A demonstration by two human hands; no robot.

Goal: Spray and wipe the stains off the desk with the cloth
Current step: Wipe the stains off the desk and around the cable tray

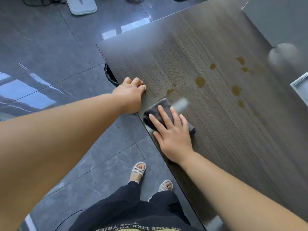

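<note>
Seen from above: two bare arms reach over a dark wood-grain bench (pixel 216 147) whose corner juts over glossy grey floor tiles (pixel 50 47).

There is one cloth (pixel 164 102), dark grey and folded, lying near the bench's front edge. About seven brownish stains (pixel 200 81) are scattered on the bench beyond it. The nearest one sits just past the cloth's far end, and the others lie farther out to the right. Two feet in pale strappy sandals (pixel 139 169) stand on the floor below.

The picture is smeared by motion. A pale blurred streak (pixel 180 104) sits at the cloth's far corner, and what it is cannot be made out. A second pale rounded blur (pixel 283 54) sits near the right side of the bench. A white-rimmed tray (pixel 300 87) is cut off by the right border. A black bin (pixel 109 75) is mostly hidden under the bench's left edge. A grey pad (pixel 81 5) on the floor is cut off at the top.

The right hand (pixel 171 130) lies flat, palm down, with its fingers spread, pressing on the near half of the cloth. The left hand (pixel 130 95) rests on the bench's left edge with its arm stretched out. Its fingers are curled into a fist, and nothing shows in it.
</note>
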